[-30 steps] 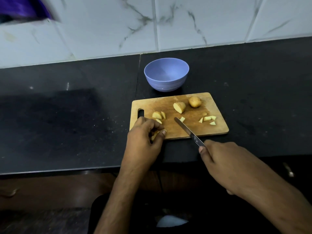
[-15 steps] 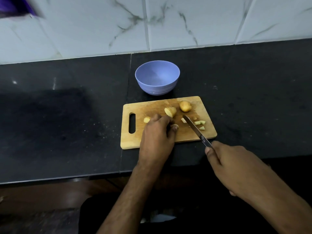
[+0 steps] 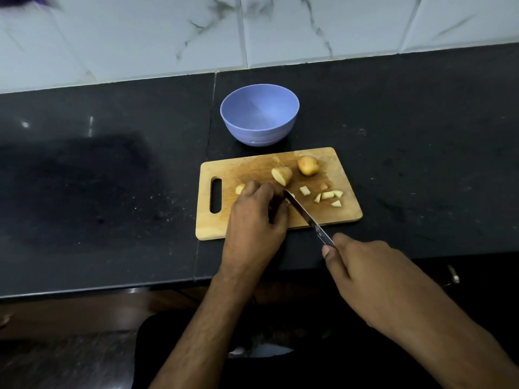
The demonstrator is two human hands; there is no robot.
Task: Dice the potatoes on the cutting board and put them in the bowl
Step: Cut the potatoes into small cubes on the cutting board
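Note:
A wooden cutting board (image 3: 247, 169) lies on the black counter, with an empty blue bowl (image 3: 259, 116) just behind it. Toward the board's back sit a whole small potato (image 3: 308, 165) and a cut potato half (image 3: 281, 175). Several diced pieces (image 3: 327, 195) lie on the right side, and one piece (image 3: 239, 188) peeks out left of my fingers. My left hand (image 3: 257, 220) curls over a potato piece in the middle of the board, mostly hiding it. My right hand (image 3: 373, 276) grips the handle of a knife (image 3: 302, 213), whose tip meets my left fingertips.
The black counter (image 3: 112, 178) runs left and right of the board, backed by a white marbled tile wall (image 3: 309, 29). The counter's front edge runs just below the board, with my dark-clothed lap beneath it.
My left hand has moved from the board's near left edge to its middle. The knife blade has swung left and its tip now sits against the left fingers.

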